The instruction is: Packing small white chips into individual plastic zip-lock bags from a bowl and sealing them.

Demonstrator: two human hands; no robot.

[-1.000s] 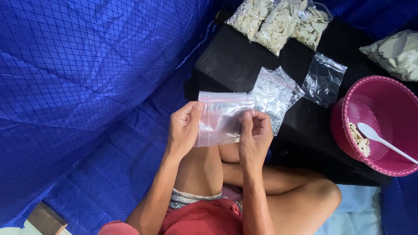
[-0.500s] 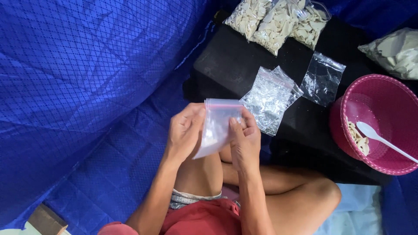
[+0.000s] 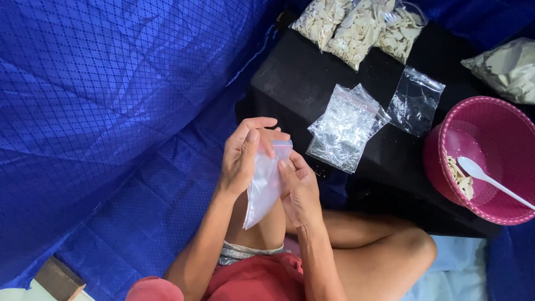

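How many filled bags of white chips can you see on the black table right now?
4: three filled bags side by side at the black table's far edge, one at its right edge, cut off by the frame. More may lie out of view.

The person wore red shorts with a grey patterned waistband showing at the top edge; the forearms were bare, with no sleeves reaching them; the left hand and the right hand were bare too, ungloved, without rings or a watch; the legs were bare below the shorts, thighs and knees uncovered.
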